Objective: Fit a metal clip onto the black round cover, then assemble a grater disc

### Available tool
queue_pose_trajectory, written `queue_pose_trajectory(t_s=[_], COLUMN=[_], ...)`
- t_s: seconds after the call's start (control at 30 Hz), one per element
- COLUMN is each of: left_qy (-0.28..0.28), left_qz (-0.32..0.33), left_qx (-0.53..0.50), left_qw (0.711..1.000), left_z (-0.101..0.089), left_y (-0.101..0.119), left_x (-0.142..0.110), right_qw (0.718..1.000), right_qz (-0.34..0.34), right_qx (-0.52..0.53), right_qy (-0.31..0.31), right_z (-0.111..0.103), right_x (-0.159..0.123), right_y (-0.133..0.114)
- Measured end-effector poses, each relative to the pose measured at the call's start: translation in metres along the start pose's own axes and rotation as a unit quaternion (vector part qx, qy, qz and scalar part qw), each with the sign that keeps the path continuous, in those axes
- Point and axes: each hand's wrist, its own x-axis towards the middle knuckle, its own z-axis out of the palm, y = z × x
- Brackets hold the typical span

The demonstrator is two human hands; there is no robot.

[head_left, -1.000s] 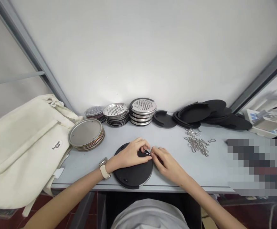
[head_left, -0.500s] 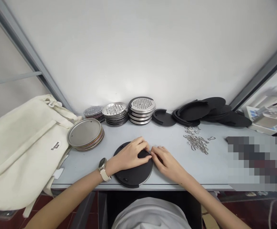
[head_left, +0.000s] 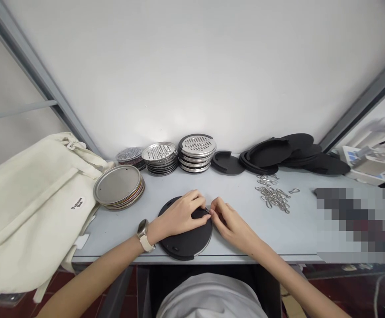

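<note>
A round black disc (head_left: 183,243) with a raised partial rim and small slots lies at the table's front edge. Across its top rests my left hand (head_left: 185,213), thumb and fingers closed on a small metal clip (head_left: 207,210) at the disc's right edge. My right hand (head_left: 231,224) pinches in from the other side, its fingertips at the clip's outer end. Fingers cover most of the clip, and I cannot tell whether it passes through the disc. Similar silver snap clips (head_left: 276,198) lie in a loose pile to the right.
Along the wall stand flat grey plates (head_left: 117,185), perforated metal grater discs (head_left: 159,152), another grater stack (head_left: 198,145) and several black discs (head_left: 268,153). A cream bag (head_left: 36,198) leans over the table's left end. White equipment (head_left: 364,163) sits at far right; a pixelated patch hides the table before it.
My right fingers have curled and shifted slightly at the clip, showing a little more of it. My left hand and the disc stay in place.
</note>
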Motion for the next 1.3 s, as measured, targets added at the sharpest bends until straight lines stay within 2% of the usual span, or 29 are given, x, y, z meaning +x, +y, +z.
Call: queue_pose_trajectory(t_s=[0.93,1.3], left_qy=[0.026,0.032], left_qz=[-0.002,-0.017], left_qx=[0.063,0.037], left_qw=[0.998,0.999], left_z=[0.0007,0.0033], left_y=[0.0009,-0.0059], left_x=[-0.0002,-0.0005], right_qw=[0.999,1.000], right_qz=[-0.018,-0.007], right_qx=[-0.032,-0.026], right_qy=[-0.011,-0.009], right_z=[-0.0003,0.0000], right_x=[0.0027,0.0035], right_y=[0.0030,0.0003])
